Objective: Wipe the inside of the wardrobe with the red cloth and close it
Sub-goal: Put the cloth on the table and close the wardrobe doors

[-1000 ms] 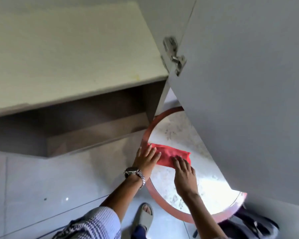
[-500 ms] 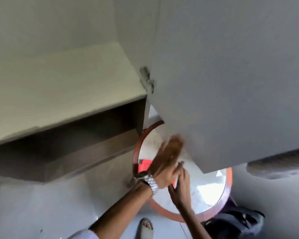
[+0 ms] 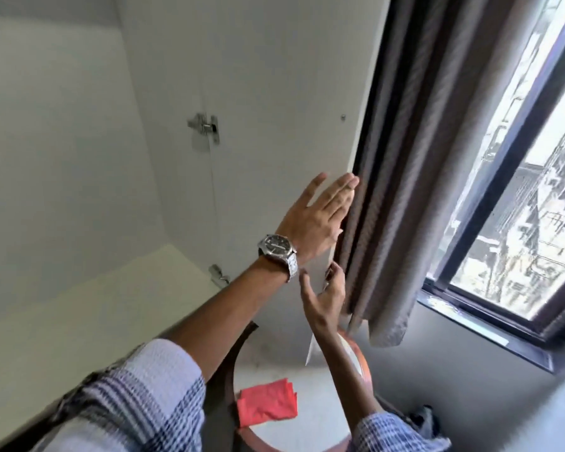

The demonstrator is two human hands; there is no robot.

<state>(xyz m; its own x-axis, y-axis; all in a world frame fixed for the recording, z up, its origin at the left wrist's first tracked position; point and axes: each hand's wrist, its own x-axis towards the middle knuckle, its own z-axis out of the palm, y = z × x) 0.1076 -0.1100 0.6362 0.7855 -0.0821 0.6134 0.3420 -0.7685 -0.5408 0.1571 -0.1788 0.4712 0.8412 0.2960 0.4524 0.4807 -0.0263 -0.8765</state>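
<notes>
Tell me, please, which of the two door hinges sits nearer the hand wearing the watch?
The lower hinge, just above the shelf, is nearer the left hand; the upper hinge sits well above it on the open wardrobe door.

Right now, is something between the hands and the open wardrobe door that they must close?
Nothing visible. The left hand lies flat on the wardrobe door near its free edge, and the right hand is at the same edge lower down. The curtain hangs just behind that edge. The red cloth lies on the round table, held by neither hand.
</notes>
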